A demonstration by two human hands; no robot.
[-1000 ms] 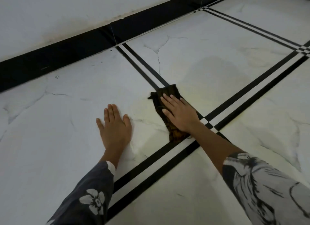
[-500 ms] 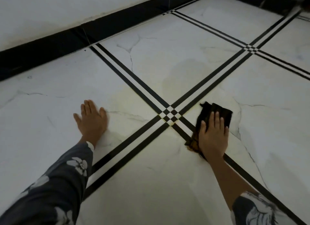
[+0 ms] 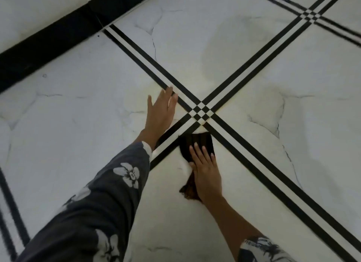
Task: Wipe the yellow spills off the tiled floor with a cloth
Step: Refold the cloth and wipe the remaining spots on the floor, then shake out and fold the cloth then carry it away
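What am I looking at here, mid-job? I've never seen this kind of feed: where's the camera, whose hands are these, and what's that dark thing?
No machine here: a person works bare-handed, and the single camera sits on their head, looking down. The left hand rests open on the tiled floor, beside the crossing of black stripes. The right hand presses flat on a dark cloth, just below that crossing. A faint yellowish tinge shows at the crossing. Nothing is gripped.
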